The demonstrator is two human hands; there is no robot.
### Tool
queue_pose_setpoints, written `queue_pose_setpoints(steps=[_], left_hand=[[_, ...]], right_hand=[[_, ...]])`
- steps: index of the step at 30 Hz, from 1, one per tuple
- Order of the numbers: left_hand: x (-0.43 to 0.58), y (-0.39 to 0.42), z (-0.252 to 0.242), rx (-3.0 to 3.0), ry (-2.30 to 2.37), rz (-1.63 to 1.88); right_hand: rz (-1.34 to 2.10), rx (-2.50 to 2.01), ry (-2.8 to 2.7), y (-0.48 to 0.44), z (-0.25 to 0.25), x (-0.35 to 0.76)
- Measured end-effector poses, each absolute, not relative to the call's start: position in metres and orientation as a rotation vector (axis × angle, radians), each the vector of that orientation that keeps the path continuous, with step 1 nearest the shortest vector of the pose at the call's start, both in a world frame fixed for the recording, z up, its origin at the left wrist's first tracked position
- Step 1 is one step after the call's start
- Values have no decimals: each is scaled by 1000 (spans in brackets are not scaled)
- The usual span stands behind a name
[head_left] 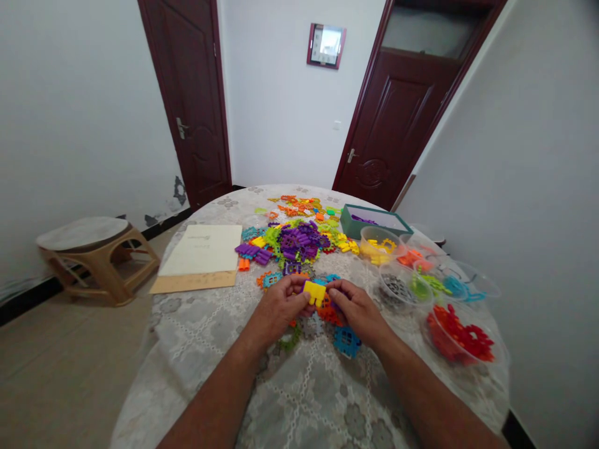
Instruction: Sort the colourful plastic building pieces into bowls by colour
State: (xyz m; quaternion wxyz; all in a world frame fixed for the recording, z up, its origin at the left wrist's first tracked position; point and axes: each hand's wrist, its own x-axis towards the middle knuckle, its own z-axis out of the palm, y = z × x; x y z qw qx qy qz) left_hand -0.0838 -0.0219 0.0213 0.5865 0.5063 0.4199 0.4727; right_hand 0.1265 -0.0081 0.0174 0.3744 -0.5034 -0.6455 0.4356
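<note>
White walls and two dark red doors stand behind a round table [196,349] covered in a pale lace-patterned cloth. Near its middle, a small yellow block [314,292] is raised just above the cloth, pinched between both hands. The left hand [279,307] closes on its left side with thumb and fingertips, and the right hand [356,310] grips its right side, so the two hands nearly meet across it.

Directly beneath them lie an orange piece [329,313], a blue lattice piece [347,342] and a green piece [291,340]. Just beyond the hands spreads a loose heap of coloured pieces, with a purple cluster [299,242] at its centre. To the right sit clear bowls, the nearest holding red pieces [461,340], another yellow pieces [380,246], with a teal box [374,218] behind them. A cream booklet [203,249] lies to the left, and a low stool [93,249] stands on the floor beyond the table edge.
</note>
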Motion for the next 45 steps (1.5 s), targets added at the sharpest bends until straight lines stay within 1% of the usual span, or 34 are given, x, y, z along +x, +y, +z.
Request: queue_pose_setpoints(steps=[6,10,13,15,19,21,26,29,34,36,40,45], left_hand=[[-81,-31,28,1248,894,1037],[-75,-35,24,1431,1044,999],[-74,-37,23,1521,1152,996],[-74,-39,23,1576,1201,996],[-73,-41,23,1673,1216,1085],[-73,-40,21,1647,1167,1113],[-74,-33,20,1388,1012,1036],[-77,-31,24,1312,1009,1031],[-87,-30,27,1273,1179,1104],[-90,-30,26,1259,1213,1139],[-90,-31,26,1244,1223,1165],[-87,-31,27,1234,1231,1118]], right_hand=[[1242,-1167,-1746,-12,13,128],[1333,-948,-1850,-20,16,127],[1418,-868,-1841,-25,20,128],[1410,-877,-1823,-27,22,129],[1256,-960,-1843,-29,23,127],[1272,-960,-1814,-28,22,125],[1364,-942,-1765,-25,24,125],[1359,-1009,-1792,-28,36,128],[1430,-1191,-1954,-30,79,147],[1428,-1264,-1998,-17,96,160],[1230,-1415,-1940,51,119,192],[1066,-1513,-1501,168,126,223]])
